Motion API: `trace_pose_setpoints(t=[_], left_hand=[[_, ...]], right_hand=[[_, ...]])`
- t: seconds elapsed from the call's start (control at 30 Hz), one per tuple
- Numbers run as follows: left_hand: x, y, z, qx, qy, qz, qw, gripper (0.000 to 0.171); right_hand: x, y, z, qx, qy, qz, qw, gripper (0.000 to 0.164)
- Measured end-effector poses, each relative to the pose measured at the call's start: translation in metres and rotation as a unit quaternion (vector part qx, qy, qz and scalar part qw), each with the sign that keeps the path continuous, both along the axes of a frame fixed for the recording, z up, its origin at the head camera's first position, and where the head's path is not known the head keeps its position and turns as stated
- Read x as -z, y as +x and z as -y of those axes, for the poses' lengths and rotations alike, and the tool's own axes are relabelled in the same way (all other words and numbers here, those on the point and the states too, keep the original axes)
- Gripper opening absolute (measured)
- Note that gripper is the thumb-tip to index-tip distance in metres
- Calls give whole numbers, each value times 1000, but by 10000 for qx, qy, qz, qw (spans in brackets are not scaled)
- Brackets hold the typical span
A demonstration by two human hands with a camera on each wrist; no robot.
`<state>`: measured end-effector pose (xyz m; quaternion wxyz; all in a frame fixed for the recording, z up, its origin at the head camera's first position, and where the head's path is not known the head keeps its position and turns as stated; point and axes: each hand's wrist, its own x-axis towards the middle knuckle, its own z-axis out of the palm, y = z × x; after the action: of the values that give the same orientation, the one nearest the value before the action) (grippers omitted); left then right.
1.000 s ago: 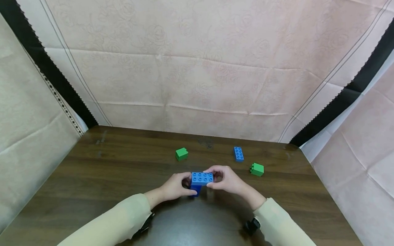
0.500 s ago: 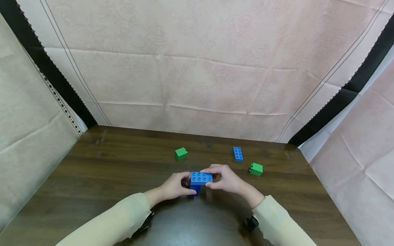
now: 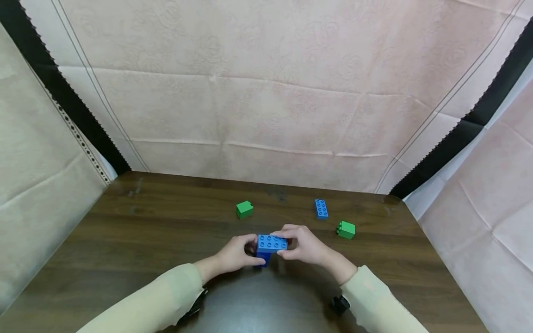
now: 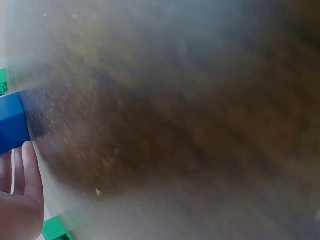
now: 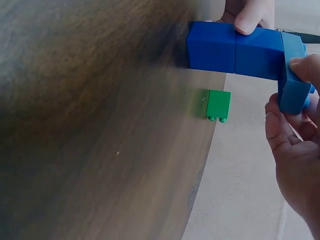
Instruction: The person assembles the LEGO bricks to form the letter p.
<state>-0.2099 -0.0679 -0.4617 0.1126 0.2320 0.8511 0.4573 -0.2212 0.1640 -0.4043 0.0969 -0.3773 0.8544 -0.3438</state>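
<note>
Two dark blue toy bricks [image 5: 211, 46] stand stacked on the table, partly hidden by fingers in the head view. My left hand [image 3: 235, 254] grips this stack from the left, its thumb [image 5: 247, 19] lying along the near side. On top sits a lighter blue brick [image 3: 266, 243] with studs facing up, overhanging to the right. My right hand [image 3: 306, 245] pinches that brick's right end between thumb and fingers. In the right wrist view the lighter brick looks slightly tilted against the stack; whether it is fully pressed on, I cannot tell. The left wrist view catches only part of a blue brick [image 4: 12, 125] and fingers.
Behind the hands lie a green brick [image 3: 244, 210], a second blue brick [image 3: 321, 209] and, to the right, another green brick [image 3: 346, 229]. The brown wooden table [image 3: 166, 208] ends at a pale cloth wall [image 3: 250, 115] at the back, with cloth on both sides.
</note>
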Motion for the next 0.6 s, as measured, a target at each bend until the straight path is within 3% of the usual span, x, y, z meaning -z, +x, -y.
trace_pose_setpoints(t=[0.33, 0.6], left_hand=[[-7, 4, 0, 175, 264, 353, 9989, 43], [-16, 4, 5, -119, 782, 192, 9967, 48]], right_hand=[[3, 2, -3, 133, -197, 159, 9996, 37], [5, 0, -1, 110, -294, 282, 9991, 37]])
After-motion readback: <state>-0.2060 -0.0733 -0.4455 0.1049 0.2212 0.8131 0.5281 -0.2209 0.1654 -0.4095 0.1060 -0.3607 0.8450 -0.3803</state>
